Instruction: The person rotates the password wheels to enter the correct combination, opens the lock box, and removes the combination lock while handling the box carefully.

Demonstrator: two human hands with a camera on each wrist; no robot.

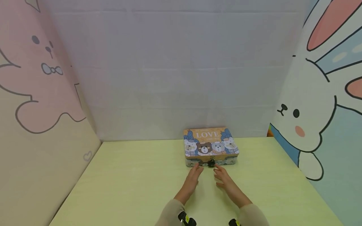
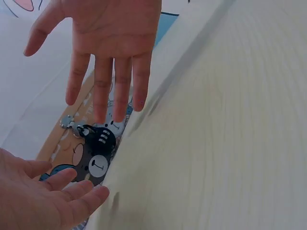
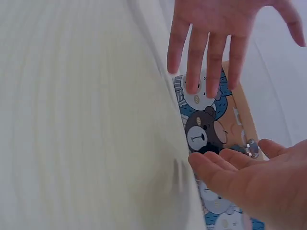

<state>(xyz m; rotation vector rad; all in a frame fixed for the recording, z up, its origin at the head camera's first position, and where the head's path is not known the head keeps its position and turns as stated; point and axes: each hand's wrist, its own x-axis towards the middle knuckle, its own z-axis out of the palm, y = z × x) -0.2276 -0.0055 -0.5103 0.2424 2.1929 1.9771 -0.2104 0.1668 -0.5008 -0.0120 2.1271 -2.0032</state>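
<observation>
A rectangular box [image 1: 210,146] with bears and the word LOVE on its lid stands shut at the back of the table. On its front, a small black combination padlock [image 2: 100,138] hangs from a metal clasp [image 3: 252,148]. My left hand [image 1: 192,180] is just in front of the box, left of the padlock, fingers extended. To the padlock's right is my right hand [image 1: 227,185], its fingers loosely extended. The palms face each other with a gap between them. Neither hand grips anything. In the right wrist view, the right hand's fingers partly hide the padlock.
The pale yellow table [image 1: 135,182] runs back to a white cloth wall [image 1: 175,72]. Side panels with cartoon drawings [image 1: 308,119] stand left and right. A black wrist device [image 1: 187,219] sits at the left sleeve, another [image 1: 233,222] at the right.
</observation>
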